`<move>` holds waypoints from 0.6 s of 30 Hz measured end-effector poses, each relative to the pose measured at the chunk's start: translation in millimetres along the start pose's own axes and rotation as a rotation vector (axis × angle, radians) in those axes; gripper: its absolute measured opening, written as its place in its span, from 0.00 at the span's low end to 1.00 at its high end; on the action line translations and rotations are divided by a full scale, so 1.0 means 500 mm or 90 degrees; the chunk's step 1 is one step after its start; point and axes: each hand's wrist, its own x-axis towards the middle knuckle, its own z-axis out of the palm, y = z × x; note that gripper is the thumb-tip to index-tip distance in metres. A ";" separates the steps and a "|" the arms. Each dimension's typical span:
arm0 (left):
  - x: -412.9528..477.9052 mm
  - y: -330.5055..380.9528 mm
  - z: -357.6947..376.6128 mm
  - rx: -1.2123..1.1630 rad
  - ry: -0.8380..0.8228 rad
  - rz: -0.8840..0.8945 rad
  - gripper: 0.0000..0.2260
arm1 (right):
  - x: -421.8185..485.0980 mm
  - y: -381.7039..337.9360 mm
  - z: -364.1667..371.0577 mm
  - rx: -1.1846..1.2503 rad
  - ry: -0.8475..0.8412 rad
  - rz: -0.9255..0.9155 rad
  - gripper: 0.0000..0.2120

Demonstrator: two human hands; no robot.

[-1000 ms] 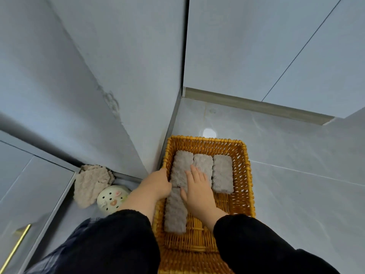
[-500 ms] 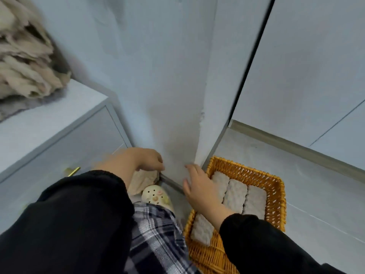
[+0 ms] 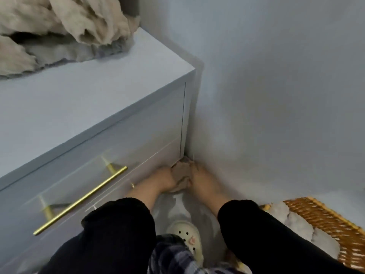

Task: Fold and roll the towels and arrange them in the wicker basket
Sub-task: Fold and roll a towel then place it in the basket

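A crumpled beige towel (image 3: 182,176) lies on the floor in the corner between the cabinet and the wall. My left hand (image 3: 161,179) grips its left side and my right hand (image 3: 200,179) grips its right side. The wicker basket (image 3: 324,218) stands at the lower right, partly hidden by my right sleeve, with rolled grey towels (image 3: 296,224) lying inside it. A heap of loose beige towels (image 3: 65,26) sits on top of the cabinet at the upper left.
A pale grey drawer cabinet (image 3: 98,119) with a gold bar handle (image 3: 81,200) fills the left. A plain wall (image 3: 276,95) closes the right. My foot in a cream clog (image 3: 187,237) stands on the floor between my arms.
My view swung left from the basket to the cabinet corner. Both hands left the rolled towels in the basket and reached down to take hold of the crumpled towel on the floor.
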 end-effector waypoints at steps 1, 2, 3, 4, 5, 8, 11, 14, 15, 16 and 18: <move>0.015 -0.007 0.013 -0.019 -0.014 0.006 0.18 | 0.019 0.005 0.014 -0.021 -0.016 0.011 0.24; 0.037 -0.015 0.027 -0.037 -0.025 0.016 0.19 | 0.039 0.010 0.030 -0.036 -0.029 0.011 0.25; 0.056 -0.022 0.042 -0.054 -0.022 0.026 0.21 | 0.053 0.015 0.045 -0.039 -0.038 0.005 0.27; 0.071 -0.026 0.054 -0.066 -0.015 0.023 0.22 | 0.063 0.019 0.055 -0.042 -0.040 0.000 0.28; 0.081 -0.028 0.066 -0.075 -0.002 0.017 0.23 | 0.070 0.021 0.064 -0.048 -0.040 -0.003 0.30; 0.125 -0.033 0.103 -0.110 -0.022 0.069 0.33 | 0.090 0.028 0.088 -0.063 -0.044 -0.004 0.34; 0.164 -0.047 0.148 -0.127 -0.041 0.047 0.36 | 0.098 0.024 0.101 -0.091 0.007 -0.038 0.30; 0.168 -0.058 0.169 -0.144 -0.003 -0.015 0.26 | 0.103 0.021 0.102 -0.131 0.005 -0.017 0.18; 0.160 -0.055 0.166 -0.143 0.011 -0.014 0.25 | 0.104 0.022 0.101 -0.133 0.020 -0.024 0.17; 0.147 -0.048 0.160 -0.143 0.017 -0.003 0.25 | 0.098 0.018 0.097 -0.141 0.025 -0.025 0.15; 0.137 -0.037 0.157 -0.156 0.006 0.038 0.25 | 0.075 0.009 0.072 -0.100 -0.009 -0.012 0.09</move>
